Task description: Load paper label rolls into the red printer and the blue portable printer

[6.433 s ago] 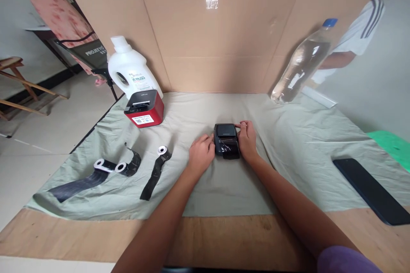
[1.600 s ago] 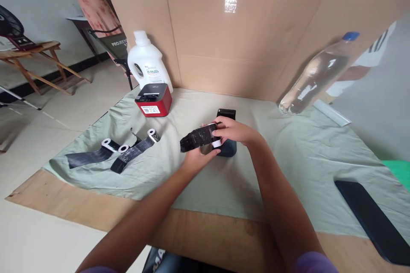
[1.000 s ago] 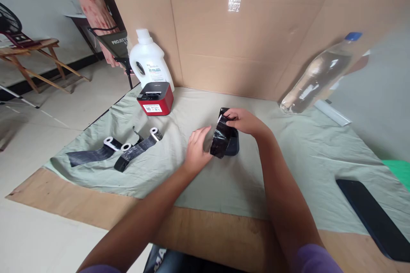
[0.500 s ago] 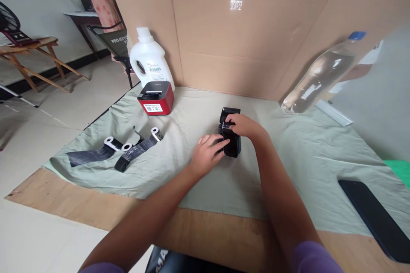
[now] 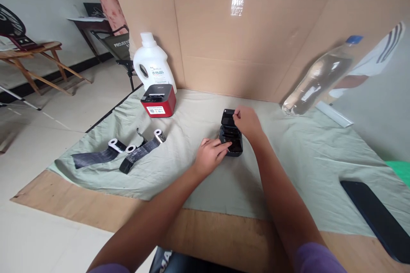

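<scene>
A small black portable printer [image 5: 235,149] stands at the middle of the cloth with its lid [image 5: 227,117] raised at the back and its dark compartment exposed. My left hand [image 5: 209,155] grips the printer's left side, the index finger stretched over the compartment. At the lid's right edge, my right hand [image 5: 248,123] has its fingers pinched together on it. To the left lie several paper rolls with dark printed strips pulled out, among them a roll [image 5: 117,145] and another roll [image 5: 159,136]. Behind them sits a red and black printer [image 5: 159,101].
A white detergent jug [image 5: 155,66] stands behind the red printer. A water-filled plastic bottle [image 5: 320,79] leans at the right beside a clear tube [image 5: 335,114]. A dark phone [image 5: 374,217] lies near the right edge. A cardboard panel [image 5: 224,42] walls off the back. People are partly visible beyond it.
My right hand has moved up from the printer's middle to its lid. The glossy black part that stood raised over the compartment no longer shows there. My left hand stays at the printer.
</scene>
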Tool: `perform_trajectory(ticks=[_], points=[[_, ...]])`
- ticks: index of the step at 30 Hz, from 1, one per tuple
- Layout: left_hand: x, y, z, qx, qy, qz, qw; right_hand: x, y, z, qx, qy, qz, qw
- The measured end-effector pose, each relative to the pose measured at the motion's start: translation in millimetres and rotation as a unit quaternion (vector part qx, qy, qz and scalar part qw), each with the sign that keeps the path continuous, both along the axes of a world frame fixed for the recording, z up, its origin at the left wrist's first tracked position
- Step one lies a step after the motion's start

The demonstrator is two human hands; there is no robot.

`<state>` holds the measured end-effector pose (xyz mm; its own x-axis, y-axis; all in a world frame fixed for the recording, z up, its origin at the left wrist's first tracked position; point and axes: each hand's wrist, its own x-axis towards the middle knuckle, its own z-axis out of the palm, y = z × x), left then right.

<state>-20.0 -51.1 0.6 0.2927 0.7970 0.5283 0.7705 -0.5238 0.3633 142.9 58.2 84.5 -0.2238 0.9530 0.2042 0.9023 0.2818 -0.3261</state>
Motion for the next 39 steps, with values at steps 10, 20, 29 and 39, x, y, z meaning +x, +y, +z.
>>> perform_trajectory(ticks=[10, 20, 29, 39], points=[[-6.2, -6.1, 2.0, 0.036, -0.023, -0.023, 0.999, 29.6, -1.6, 12.8, -0.058, 0.044, 0.155, 0.985], [-10.3, -7.1, 1.8, 0.090, 0.020, -0.060, 0.994, 28.7, -13.3, 18.3, -0.190, 0.020, 0.099, 0.977], [-7.9, -6.3, -3.1, 0.063, -0.007, -0.069, 0.996, 22.6, 1.3, 3.0, -0.315, 0.068, 0.107, 0.941], [-8.9, -5.6, -5.6, 0.029, -0.040, -0.071, 0.996, 24.1, -14.7, -2.1, -0.305, 0.093, 0.050, 0.946]])
